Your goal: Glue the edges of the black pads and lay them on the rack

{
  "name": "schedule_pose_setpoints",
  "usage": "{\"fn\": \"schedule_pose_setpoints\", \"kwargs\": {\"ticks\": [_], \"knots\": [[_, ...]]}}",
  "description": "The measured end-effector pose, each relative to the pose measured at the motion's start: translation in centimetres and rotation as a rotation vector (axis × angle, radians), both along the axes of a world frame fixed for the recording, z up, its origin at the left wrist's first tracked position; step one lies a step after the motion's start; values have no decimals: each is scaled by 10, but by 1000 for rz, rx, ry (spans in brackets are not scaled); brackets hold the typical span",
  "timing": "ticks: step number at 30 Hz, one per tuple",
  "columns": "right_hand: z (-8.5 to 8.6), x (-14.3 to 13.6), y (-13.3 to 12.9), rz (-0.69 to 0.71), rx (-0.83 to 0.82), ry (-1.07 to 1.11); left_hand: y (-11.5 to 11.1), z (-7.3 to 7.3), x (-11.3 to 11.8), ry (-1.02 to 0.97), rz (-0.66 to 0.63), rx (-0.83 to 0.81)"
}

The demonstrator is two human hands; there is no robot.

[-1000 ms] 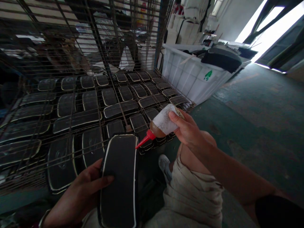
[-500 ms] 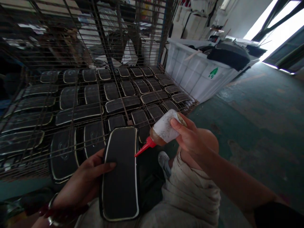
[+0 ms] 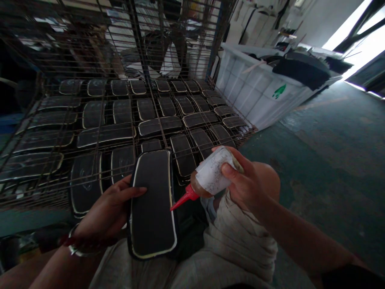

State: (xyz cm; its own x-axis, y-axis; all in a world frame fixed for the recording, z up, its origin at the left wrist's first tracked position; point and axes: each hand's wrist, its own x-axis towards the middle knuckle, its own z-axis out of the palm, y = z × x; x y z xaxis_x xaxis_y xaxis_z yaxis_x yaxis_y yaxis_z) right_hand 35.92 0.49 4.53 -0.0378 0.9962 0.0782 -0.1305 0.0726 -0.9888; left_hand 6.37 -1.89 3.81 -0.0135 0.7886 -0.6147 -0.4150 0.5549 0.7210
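A dark, oblong panel with rounded corners [image 3: 153,212] is held by my left hand [image 3: 110,208], thumb on its face and fingers behind its left edge. A pale line of glue runs along the panel's border. My right hand [image 3: 240,176] is wrapped round a squeeze glue bottle [image 3: 212,172] with a stained white label and brownish contents. The bottle is tilted down to the left, and its red nozzle [image 3: 185,196] has its tip at the panel's right edge, on or just above the glue line. The panel is above my lap.
A wire rack [image 3: 162,140] in front holds several similar dark panels [image 3: 159,125] with pale borders. Behind it on the right stands a white bin [image 3: 252,86] with dark pieces on top. Green floor [image 3: 325,160] stretches to the right.
The nozzle tip has moved down along the panel's right edge, towards me. The rack and bin appear shifted rightward and up as the view turned. Both hands keep their holds.
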Motion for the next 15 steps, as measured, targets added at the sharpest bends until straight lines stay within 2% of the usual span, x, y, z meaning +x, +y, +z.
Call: {"fn": "schedule_pose_setpoints", "kwargs": {"ticks": [8,15], "knots": [[-14,12,-4,119,121,-114,5,-2,-8,18,64,33],[-17,16,-10,113,123,-134,10,7,-10,74,177,-8]]}}
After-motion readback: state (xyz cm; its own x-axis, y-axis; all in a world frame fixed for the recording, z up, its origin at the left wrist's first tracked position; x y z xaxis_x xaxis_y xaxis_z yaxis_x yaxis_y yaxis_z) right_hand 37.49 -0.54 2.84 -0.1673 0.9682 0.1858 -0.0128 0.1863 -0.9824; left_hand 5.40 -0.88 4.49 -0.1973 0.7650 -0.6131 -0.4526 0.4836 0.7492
